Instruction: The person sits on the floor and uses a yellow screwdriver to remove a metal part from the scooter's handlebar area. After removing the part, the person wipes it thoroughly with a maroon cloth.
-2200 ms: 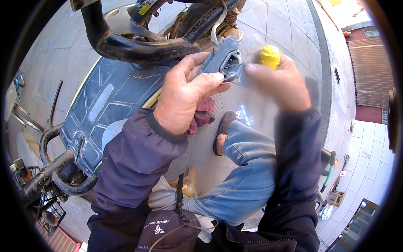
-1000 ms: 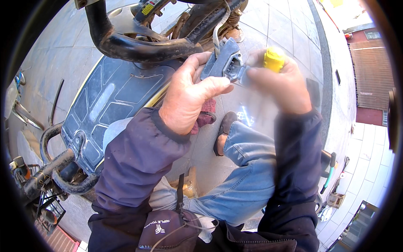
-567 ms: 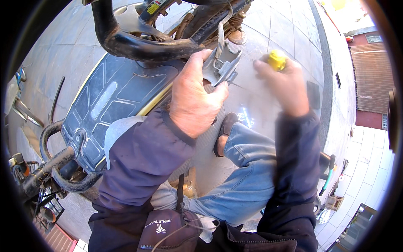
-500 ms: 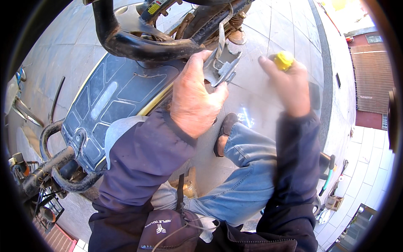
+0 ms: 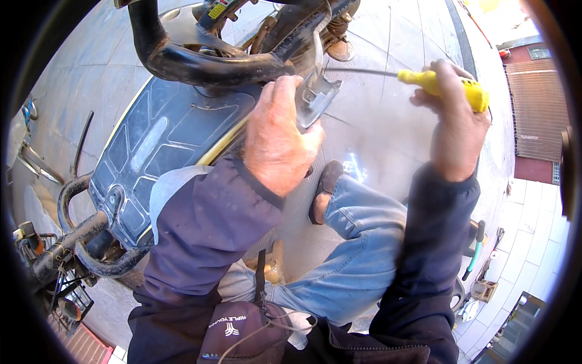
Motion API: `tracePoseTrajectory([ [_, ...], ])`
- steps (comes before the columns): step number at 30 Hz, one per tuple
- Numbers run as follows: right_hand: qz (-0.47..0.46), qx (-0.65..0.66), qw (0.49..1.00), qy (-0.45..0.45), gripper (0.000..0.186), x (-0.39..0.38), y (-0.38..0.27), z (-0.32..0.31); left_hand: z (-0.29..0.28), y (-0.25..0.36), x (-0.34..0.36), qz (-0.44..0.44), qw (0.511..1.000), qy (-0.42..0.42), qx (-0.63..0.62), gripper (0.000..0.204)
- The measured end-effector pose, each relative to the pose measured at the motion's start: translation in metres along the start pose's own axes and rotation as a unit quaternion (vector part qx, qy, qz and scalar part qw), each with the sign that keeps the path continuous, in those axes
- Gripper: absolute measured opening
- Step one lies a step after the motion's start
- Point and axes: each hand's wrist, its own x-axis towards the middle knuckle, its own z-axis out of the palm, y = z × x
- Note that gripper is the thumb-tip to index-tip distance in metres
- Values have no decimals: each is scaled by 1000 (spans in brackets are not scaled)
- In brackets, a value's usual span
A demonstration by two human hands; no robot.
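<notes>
My left hand (image 5: 279, 136) is closed around a grey shell-shaped housing (image 5: 317, 100), its hollow side with small inner ribs facing up and right. A grey cable (image 5: 318, 45) runs up from the housing along the frame. In my right hand (image 5: 458, 127) is a screwdriver (image 5: 439, 83) with a yellow handle. Its thin dark shaft points left, the tip end close to the housing's upper edge; whether they touch I cannot tell. Just left of the housing lies a thick black bent tube (image 5: 212, 68) of the vehicle.
Below the tube is a dark ribbed footboard (image 5: 157, 133) with a yellow edge. Black tubing (image 5: 91, 230) juts out at the lower left. Grey paving (image 5: 376, 130) lies under my hands. A teal-handled tool (image 5: 474, 252) and other items sit at the right.
My right hand has moved right and turned, so the screwdriver now lies sideways with its shaft toward the housing. The housing has tilted slightly and shifted a little left in my left hand.
</notes>
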Motion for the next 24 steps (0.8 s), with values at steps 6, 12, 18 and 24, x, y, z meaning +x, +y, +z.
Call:
tracePoseTrajectory([
  [6, -12, -53, 998, 31, 33, -10, -13, 10, 0, 0, 1, 11, 1000, 0, 22, 42],
  [12, 42, 22, 999, 13, 36, -9, -13, 9, 1, -3, 0, 14, 999, -3, 32, 43],
  [18, 65, 86, 994, -28, 37, -8, -16, 8, 0, -1, -1, -11, 1000, -15, 12, 43],
  [24, 13, 9, 999, 38, 39, -8, -13, 4, 0, 0, 0, -7, 1000, -13, 21, 43],
])
